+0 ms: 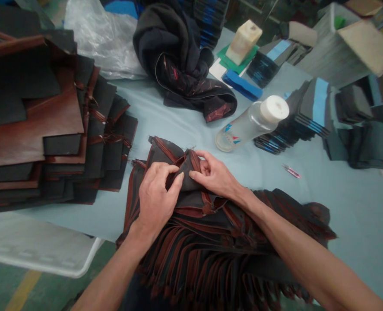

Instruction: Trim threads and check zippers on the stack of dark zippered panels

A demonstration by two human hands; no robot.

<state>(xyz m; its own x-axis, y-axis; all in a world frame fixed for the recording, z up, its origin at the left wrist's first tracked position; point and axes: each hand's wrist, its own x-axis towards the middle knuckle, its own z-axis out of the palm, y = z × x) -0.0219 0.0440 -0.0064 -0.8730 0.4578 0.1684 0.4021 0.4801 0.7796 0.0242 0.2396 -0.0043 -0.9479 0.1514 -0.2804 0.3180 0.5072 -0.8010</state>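
A folded black and reddish-brown leather piece [188, 181] lies between my hands, on top of a heap of like pieces. My left hand [159, 192] pinches its near-left part between thumb and fingers. On the other side, my right hand [214, 175] grips the same piece, thumb on top and fingers curled behind it. Below my wrists, a long row of sewn leather pieces [191, 246] overlaps in folds and hangs toward the table's front edge. What my fingertips press on the underside is hidden.
Stacked brown and black panels [64, 108] fill the left side, above a white plastic bin [81, 259]. Beyond my hands are a dark jacket [175, 56] and a clear bottle [243, 125] with a white cap. Small thread snips [291, 171] lie right, near black stacks with blue strips [319, 103].
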